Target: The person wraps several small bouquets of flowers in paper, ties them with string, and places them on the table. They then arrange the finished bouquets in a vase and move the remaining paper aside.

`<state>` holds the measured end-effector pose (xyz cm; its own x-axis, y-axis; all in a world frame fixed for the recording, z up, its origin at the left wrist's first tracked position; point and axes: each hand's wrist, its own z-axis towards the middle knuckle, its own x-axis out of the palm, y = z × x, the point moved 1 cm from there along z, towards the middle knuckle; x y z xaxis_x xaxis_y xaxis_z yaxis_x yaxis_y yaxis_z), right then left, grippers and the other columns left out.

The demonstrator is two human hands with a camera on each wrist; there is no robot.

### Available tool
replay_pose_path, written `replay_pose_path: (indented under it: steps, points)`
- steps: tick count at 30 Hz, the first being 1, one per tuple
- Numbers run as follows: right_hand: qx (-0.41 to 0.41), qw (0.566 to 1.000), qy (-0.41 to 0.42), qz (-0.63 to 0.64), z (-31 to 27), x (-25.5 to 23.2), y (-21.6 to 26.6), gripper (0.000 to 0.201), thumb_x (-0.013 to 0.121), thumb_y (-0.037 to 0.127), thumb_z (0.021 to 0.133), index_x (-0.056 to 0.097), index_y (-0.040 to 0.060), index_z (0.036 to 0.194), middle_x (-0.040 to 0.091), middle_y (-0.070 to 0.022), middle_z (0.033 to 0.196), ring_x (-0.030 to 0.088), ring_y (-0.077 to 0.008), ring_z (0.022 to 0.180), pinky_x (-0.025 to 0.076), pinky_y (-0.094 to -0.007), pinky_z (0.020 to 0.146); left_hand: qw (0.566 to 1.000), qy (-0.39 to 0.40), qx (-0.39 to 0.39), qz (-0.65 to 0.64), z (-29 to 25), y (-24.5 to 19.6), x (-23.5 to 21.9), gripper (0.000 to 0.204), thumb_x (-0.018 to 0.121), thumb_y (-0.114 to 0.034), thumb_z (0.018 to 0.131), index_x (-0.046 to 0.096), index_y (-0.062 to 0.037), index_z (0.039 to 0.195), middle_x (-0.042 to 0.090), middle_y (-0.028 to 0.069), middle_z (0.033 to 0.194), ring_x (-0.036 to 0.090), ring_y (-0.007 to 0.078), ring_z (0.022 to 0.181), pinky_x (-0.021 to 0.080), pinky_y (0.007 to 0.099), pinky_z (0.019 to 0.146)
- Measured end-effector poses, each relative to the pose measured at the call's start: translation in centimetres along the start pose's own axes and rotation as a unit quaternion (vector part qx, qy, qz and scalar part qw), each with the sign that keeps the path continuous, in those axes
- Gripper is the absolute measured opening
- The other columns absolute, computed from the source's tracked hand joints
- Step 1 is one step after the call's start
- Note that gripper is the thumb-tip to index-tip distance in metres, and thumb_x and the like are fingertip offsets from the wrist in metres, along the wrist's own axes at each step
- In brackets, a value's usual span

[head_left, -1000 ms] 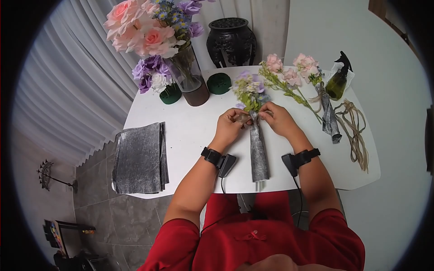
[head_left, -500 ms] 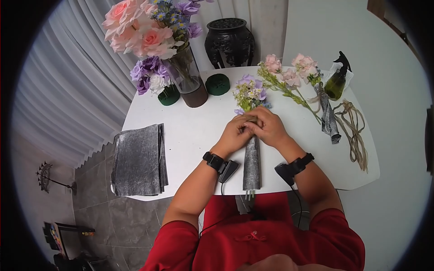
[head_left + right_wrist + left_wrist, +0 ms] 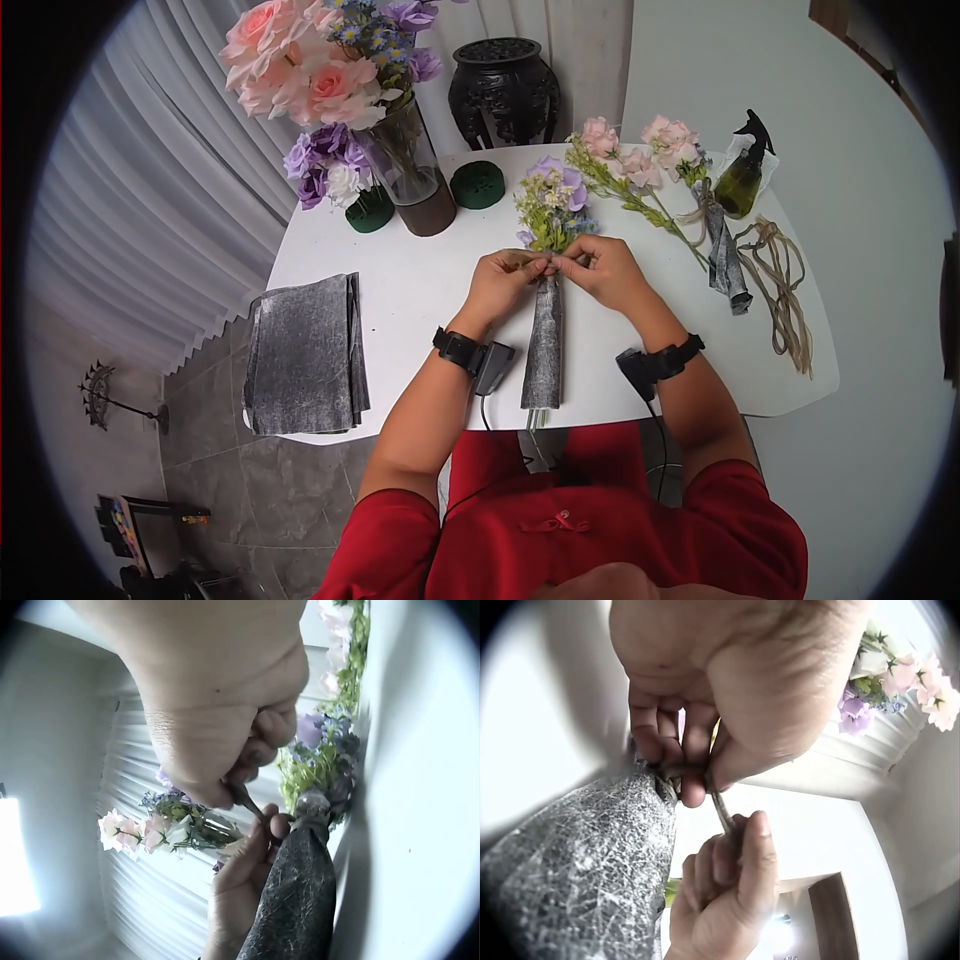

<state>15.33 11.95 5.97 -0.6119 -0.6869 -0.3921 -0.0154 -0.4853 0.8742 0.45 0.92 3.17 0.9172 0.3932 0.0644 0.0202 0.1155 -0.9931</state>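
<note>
A small bouquet point(image 3: 552, 200) of lilac and pale yellow flowers lies on the white table, its stems rolled in grey mottled wrapping point(image 3: 543, 350). At the neck of that wrapping my left hand point(image 3: 497, 285) pinches a thin brownish ribbon point(image 3: 721, 811) between thumb and fingers. My right hand point(image 3: 607, 270) grips the same ribbon close by, thumb against curled fingers. A short taut length runs between the two hands, as the right wrist view also shows with the ribbon point(image 3: 251, 802) beside the wrapping's neck. Green stem ends stick out below the wrapping.
Grey wrapping sheets point(image 3: 305, 355) are stacked at the left. To the right lie pink flower stems point(image 3: 640, 190), another wrapped bundle point(image 3: 722, 245), loose ribbons point(image 3: 785, 290) and a spray bottle point(image 3: 740, 180). A tall flower vase point(image 3: 415, 180) and green foam blocks point(image 3: 477, 185) stand behind.
Both hands came together over the bouquet's neck, covering it, then drew slightly apart with the ribbon between them. The wrapping's lower end has swung to the left.
</note>
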Motion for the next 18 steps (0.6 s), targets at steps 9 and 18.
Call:
replay_pose_path:
  steps: [9,18]
  points:
    - [0.001,0.987,0.116,-0.107,0.4,-1.0,-2.0,0.022,0.076,0.013,0.073,0.063,0.0033,0.088,0.061,-0.0064,0.081,0.059,-0.0165,0.073,0.047,-0.029,0.065,0.999,0.02,0.019,0.025,-0.1,0.7,-0.3,0.01,0.067,0.01,0.076,0.065,0.0033,0.083,0.066,0.008,0.095,0.063,0.014,0.082,0.052,0.0255,0.08]
    - [0.071,0.977,0.186,-0.077,-0.4,-0.1,-0.2,0.033,0.067,0.008,0.082,0.057,0.0051,0.113,0.055,-0.0009,0.085,0.049,-0.0097,0.073,0.042,-0.0225,0.066,0.95,0.069,0.166,0.254,-1.1,-0.3,0.0,0.013,0.068,0.007,0.065,0.063,-0.001,0.075,0.065,0.0064,0.086,0.062,0.017,0.079,0.05,0.0286,0.072]
